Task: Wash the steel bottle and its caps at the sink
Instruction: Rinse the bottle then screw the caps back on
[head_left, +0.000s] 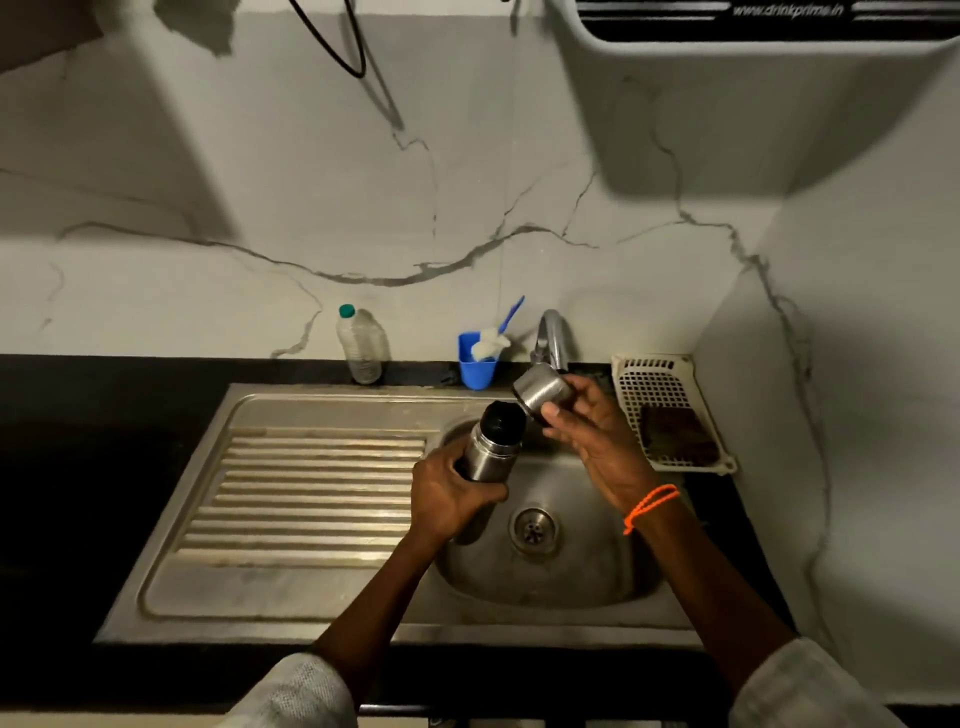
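Both hands are busy over the sink basin (545, 582), and from the head camera, our only view, we can read them fairly well. Our left hand (447, 493) is wrapped round the lower body of the steel bottle (491, 449), fingers curled firmly about it, holding it tilted over the bowl with its dark inner cap (503, 418) pointing up and away from us. Our right hand (587, 431) pinches the steel outer cap (540, 389) between thumb and fingertips, just beside the bottle's top and right under the tap (553, 338); an orange thread (652, 506) sits on that wrist. No water seems to be running, so we judge the washing proper has hardly begun: the outer cap is off, the inner one looks still in place.

Behind the sink stand a plastic water bottle (361, 345) and a blue cup (477, 366) with a brush (493, 340) in it; a white basket (670, 410) holding a dark scrubber (675, 434) lies to the right.

What could go wrong: the cap is held only at the fingertips, and once wet or soapy it could slip, clatter into the bowl and roll toward the drain (534, 529). Raising it carelessly could also knock it against the tap spout.
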